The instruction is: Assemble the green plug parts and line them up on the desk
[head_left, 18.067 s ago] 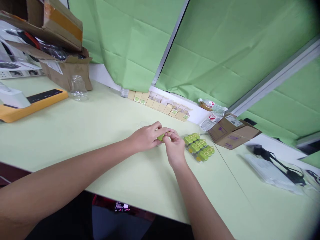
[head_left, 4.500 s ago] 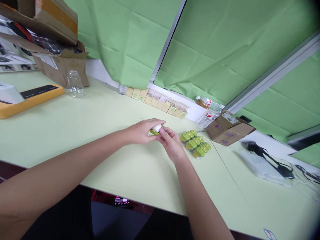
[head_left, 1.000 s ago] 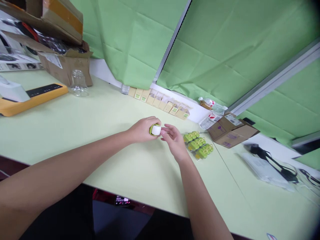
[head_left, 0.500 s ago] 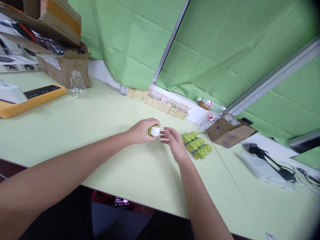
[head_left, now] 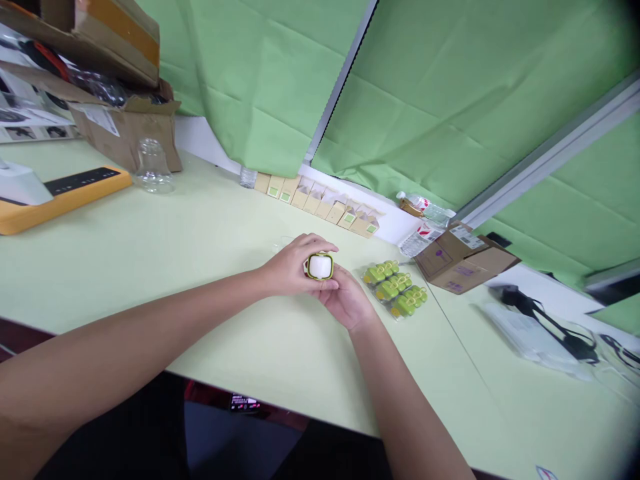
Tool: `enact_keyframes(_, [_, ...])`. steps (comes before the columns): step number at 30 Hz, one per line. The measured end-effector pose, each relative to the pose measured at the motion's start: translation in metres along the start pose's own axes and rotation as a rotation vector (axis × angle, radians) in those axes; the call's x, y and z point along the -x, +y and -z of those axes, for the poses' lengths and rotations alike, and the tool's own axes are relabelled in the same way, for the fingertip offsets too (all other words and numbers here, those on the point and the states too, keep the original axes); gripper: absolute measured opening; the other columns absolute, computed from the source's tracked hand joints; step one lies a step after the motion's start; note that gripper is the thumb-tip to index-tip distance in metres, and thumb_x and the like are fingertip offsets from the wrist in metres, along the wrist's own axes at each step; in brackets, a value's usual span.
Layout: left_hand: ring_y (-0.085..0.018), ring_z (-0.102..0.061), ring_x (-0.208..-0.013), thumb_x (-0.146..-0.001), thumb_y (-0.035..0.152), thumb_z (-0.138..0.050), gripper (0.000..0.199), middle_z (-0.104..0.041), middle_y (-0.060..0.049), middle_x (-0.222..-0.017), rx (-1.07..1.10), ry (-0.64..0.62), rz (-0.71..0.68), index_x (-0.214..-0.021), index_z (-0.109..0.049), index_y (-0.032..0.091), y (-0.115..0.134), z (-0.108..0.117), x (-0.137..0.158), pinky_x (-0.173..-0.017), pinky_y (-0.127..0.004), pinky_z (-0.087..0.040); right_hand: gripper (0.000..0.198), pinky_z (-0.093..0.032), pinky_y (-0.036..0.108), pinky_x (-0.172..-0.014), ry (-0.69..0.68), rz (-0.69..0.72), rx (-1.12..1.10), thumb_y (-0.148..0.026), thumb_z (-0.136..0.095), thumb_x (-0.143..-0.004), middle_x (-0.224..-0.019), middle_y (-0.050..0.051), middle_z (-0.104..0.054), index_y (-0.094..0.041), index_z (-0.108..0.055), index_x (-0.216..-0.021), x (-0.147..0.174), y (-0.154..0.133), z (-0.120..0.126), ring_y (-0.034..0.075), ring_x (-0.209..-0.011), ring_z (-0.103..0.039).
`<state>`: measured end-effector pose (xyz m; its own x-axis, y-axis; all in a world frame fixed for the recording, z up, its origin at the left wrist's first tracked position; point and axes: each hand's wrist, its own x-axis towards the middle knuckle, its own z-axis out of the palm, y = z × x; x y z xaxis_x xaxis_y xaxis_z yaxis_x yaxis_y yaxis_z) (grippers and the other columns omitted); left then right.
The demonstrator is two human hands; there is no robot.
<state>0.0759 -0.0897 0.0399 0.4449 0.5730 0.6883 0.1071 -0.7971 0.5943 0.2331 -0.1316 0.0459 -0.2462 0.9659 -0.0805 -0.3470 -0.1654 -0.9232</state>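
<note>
My left hand is closed around a small rounded white case in a green cover, which looks like an earbud case. Its white face points up toward me, framed by the green rim. The thumb lies along the near side and the fingers curl over the far side. My right hand is cupped against the case from below and the right, palm up. Its fingertips are partly hidden behind the case and my left hand. To the right lie several green covers with loops in clear packaging.
Small cardboard boxes line the wall. A clear jar, an orange power strip and an open carton stand left. Right are plastic bottles, a carton and black straps on a plastic bag.
My right hand has moved left and under the case, where its fingers were apart from it before. The case has shifted slightly right, and its white face has turned more toward me.
</note>
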Motion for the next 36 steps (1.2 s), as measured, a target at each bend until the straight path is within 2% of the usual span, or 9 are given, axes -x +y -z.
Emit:
enact_keyframes(7, [-0.023,-0.048,-0.133,-0.093,0.041,-0.055,0.055,-0.050,-0.009,-0.146,-0.014,-0.089,0.104,-0.143,-0.043,0.024,0.000,0.002,0.001,-0.111,-0.040,-0.040,0.020,-0.057,0.025,-0.068,0.425,0.257,0.131,-0.038,-0.070,-0.079,-0.080,0.001,-0.068,-0.018,-0.067,-0.079,-0.010,0.002,0.010,0.012,-0.070,-0.062])
enact_keyframes(10, [-0.024,-0.045,-0.135,-0.093,0.043,-0.053,0.051,-0.050,-0.010,-0.144,-0.146,0.021,0.098,-0.140,-0.047,0.022,-0.009,0.018,-0.006,-0.114,-0.041,-0.037,0.018,-0.059,0.028,-0.066,0.582,0.291,0.176,-0.037,-0.066,-0.081,-0.081,0.001,-0.067,-0.019,-0.064,-0.079,-0.011,-0.002,0.017,0.013,-0.070,-0.063])
enact_keyframes(13, [-0.029,-0.033,-0.143,-0.087,0.050,-0.058,0.060,-0.042,-0.011,-0.150,-0.310,0.045,0.246,-0.139,-0.050,0.021,-0.028,0.039,-0.007,-0.117,-0.045,-0.031,0.012,-0.061,0.033,-0.066,0.658,0.274,0.107,-0.033,-0.063,-0.081,-0.082,0.000,-0.067,-0.022,-0.059,-0.083,-0.011,-0.005,0.022,0.016,-0.073,-0.067])
enact_keyframes(15, [-0.033,-0.031,-0.144,-0.079,0.057,-0.065,0.074,-0.034,-0.011,-0.156,-0.314,-0.117,0.340,-0.142,-0.047,0.023,-0.044,0.050,-0.003,-0.116,-0.046,-0.032,0.011,-0.062,0.034,-0.067,0.661,0.263,0.074,-0.031,-0.061,-0.080,-0.082,0.000,-0.067,-0.022,-0.056,-0.084,-0.011,-0.006,0.024,0.017,-0.075,-0.068])
enact_keyframes(18, [-0.029,-0.047,-0.133,-0.076,0.050,-0.068,0.075,-0.044,-0.010,-0.149,-0.249,-0.313,0.361,-0.143,-0.046,0.024,-0.060,0.053,0.005,-0.111,-0.040,-0.039,0.013,-0.062,0.034,-0.066,0.659,0.272,0.105,-0.033,-0.062,-0.080,-0.080,-0.001,-0.065,-0.022,-0.055,-0.082,-0.012,-0.004,0.023,0.017,-0.075,-0.067])
enact_keyframes(22, [-0.026,-0.057,-0.120,-0.075,0.038,-0.067,0.070,-0.057,-0.009,-0.138,-0.174,-0.307,0.384,-0.141,-0.049,0.022,-0.060,0.039,0.008,-0.102,-0.037,-0.046,0.022,-0.060,0.034,-0.070,0.564,0.371,0.236,-0.042,-0.065,-0.081,-0.081,-0.001,-0.063,-0.022,-0.056,-0.082,-0.012,-0.001,0.021,0.016,-0.077,-0.065])
enact_keyframes(27, [-0.022,-0.062,-0.110,-0.070,0.032,-0.073,0.074,-0.063,-0.008,-0.127,0.031,-0.365,0.358,-0.139,-0.048,0.023,-0.039,0.022,0.006,-0.093,-0.033,-0.050,0.026,-0.054,0.031,-0.075,0.400,0.562,0.621,-0.047,-0.061,-0.088,-0.089,0.002,-0.065,-0.021,-0.063,-0.090,-0.011,0.005,0.016,0.016,-0.081,-0.062])
enact_keyframes(32, [-0.018,-0.063,-0.087,-0.070,0.029,-0.073,0.064,-0.066,-0.006,-0.106,0.094,-0.394,0.318,-0.131,-0.053,0.023,-0.026,0.015,0.006,-0.075,-0.030,-0.050,0.024,-0.051,0.031,-0.078,0.299,0.587,0.838,-0.043,-0.055,-0.093,-0.092,0.004,-0.069,-0.022,-0.065,-0.097,-0.010,0.011,0.014,0.017,-0.084,-0.063])
enact_keyframes(36, [-0.018,-0.062,-0.085,-0.068,0.027,-0.075,0.069,-0.065,-0.007,-0.106,0.097,-0.377,0.305,-0.133,-0.051,0.023,-0.026,0.014,0.006,-0.073,-0.029,-0.048,0.025,-0.050,0.032,-0.080,0.238,0.559,0.962,-0.042,-0.051,-0.094,-0.096,0.004,-0.070,-0.023,-0.066,-0.099,-0.008,0.012,0.013,0.019,-0.088,-0.064])
